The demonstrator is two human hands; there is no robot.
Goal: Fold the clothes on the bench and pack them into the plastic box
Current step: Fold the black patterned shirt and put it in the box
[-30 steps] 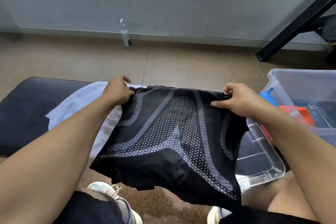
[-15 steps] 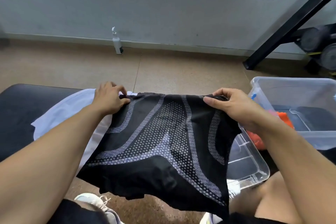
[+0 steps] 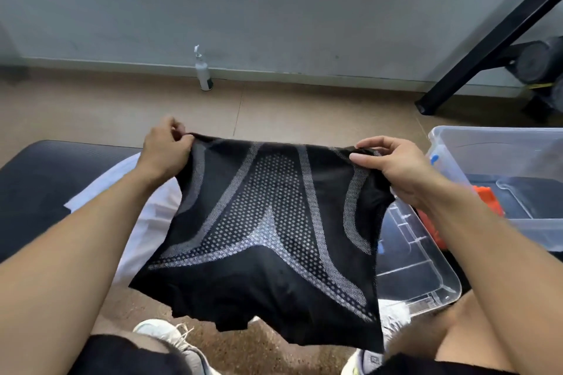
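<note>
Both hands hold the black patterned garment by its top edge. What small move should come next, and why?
Probably lower the black garment flat onto the bench to fold it. The left hand and right hand pinch its top corners, it hangs unfolded over the bench's near edge, and the plastic box waits at the right.
</note>
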